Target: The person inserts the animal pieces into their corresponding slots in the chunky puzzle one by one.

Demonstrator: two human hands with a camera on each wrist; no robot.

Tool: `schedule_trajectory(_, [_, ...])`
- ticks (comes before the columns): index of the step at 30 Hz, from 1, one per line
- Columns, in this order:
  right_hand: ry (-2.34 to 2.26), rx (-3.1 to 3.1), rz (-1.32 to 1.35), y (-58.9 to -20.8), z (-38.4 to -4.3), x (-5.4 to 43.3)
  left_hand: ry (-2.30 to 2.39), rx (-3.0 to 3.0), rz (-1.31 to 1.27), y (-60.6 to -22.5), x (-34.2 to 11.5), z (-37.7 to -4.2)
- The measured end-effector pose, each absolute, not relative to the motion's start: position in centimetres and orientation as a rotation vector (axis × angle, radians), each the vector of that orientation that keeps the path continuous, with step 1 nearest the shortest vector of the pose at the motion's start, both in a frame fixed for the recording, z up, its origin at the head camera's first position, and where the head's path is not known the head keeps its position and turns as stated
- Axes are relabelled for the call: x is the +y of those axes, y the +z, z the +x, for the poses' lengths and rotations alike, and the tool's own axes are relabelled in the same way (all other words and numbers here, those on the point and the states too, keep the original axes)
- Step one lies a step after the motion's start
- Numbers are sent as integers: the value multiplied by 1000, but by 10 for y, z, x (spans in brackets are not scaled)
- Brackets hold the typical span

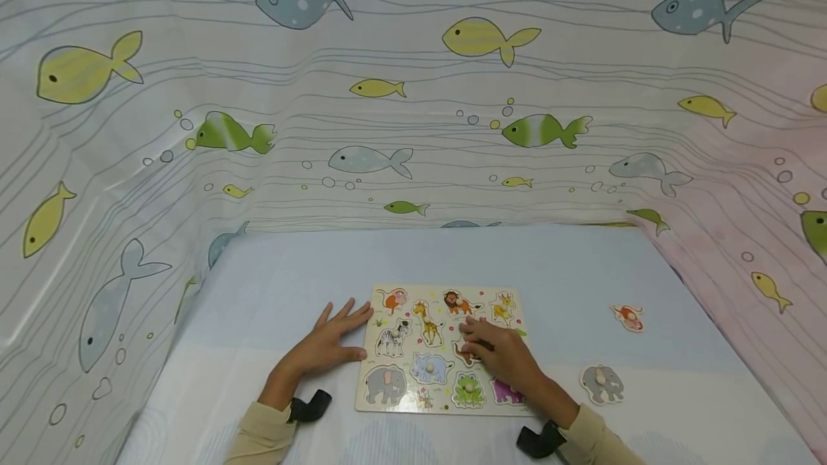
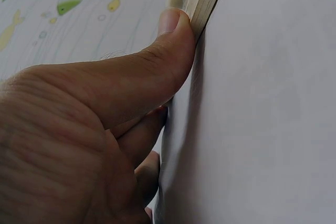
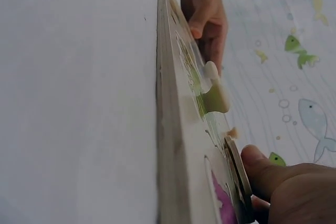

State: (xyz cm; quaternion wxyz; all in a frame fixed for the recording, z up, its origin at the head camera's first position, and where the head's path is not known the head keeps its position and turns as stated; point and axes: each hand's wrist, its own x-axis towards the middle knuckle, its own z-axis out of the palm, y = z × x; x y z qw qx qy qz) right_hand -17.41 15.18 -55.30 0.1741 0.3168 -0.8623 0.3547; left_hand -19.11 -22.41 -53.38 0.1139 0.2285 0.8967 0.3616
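Note:
A wooden animal puzzle board [image 1: 413,404] lies flat on the table. My left hand [image 1: 326,344] rests at its left edge with fingers spread, and the thumb [image 2: 176,40] touches the board's side. Over the board's right half, my right hand [image 1: 507,357] pinches a wooden puzzle piece [image 3: 239,174], which stands tilted against the board in the right wrist view. The piece's picture is mostly hidden by the hand. A brown animal picture [image 1: 464,355] shows partly below the fingertips. Rhino [image 1: 431,369] and frog [image 1: 468,392] pieces with knobs sit in the board.
To the right of the board, an elephant piece [image 1: 602,384] with a knob lies on the pale tablecloth [image 1: 291,264]. Farther back lies a small orange monkey piece [image 1: 628,318]. A fish-patterned curtain [image 1: 426,113] surrounds the table's back and sides.

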Motion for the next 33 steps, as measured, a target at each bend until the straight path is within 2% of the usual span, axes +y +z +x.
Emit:
schedule_trajectory(14, [943,-2488,849,-555,-174,149,1079,2635,690,-535,-223,-191])
schedule_trajectory(23, [939,-2478,917,-552,-173,151,1056,2634,666,-535,-223,-192])
schedule_trajectory(33, [1093,-2455,705,-521,-161,174,1045,2640,668,-535,-223,-192])
